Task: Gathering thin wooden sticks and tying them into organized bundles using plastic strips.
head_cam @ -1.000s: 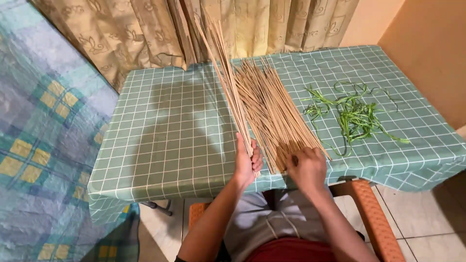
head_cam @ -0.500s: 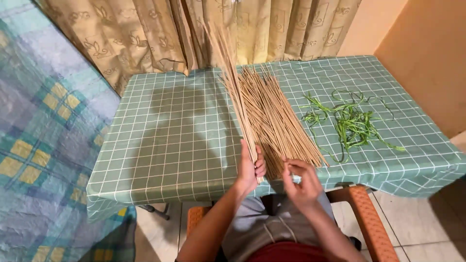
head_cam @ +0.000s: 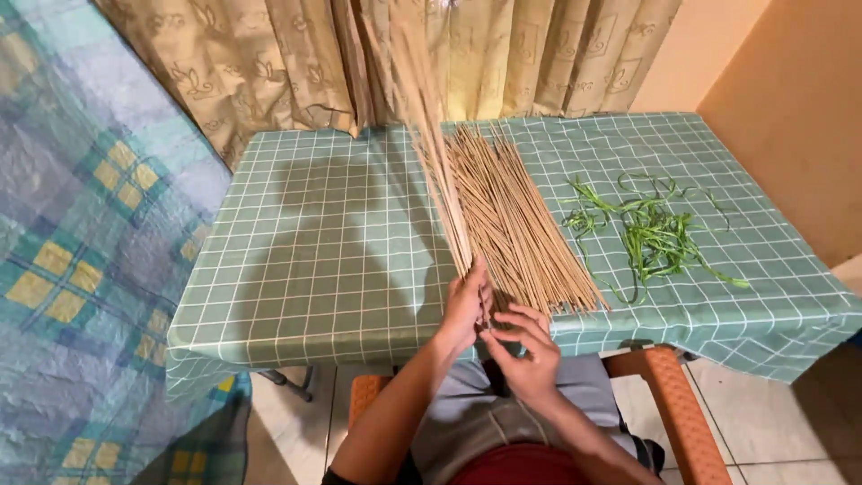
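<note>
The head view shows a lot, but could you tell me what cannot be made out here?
- Top of the raised bundle of sticks: cut off by the upper edge.
- Left hand grip: palm faces away.
- Right hand fingertips: too small to tell what they pinch.

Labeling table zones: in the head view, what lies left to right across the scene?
Blue and yellow checked cloth → bare stretch of the green checked tablecloth → raised bundle of sticks in the left hand → flat pile of thin tan sticks → green leaf strips → orange wall.

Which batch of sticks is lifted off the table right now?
The bunch gripped by the left hand, rising toward the curtain. The other sticks lie flat on the tablecloth.
</note>
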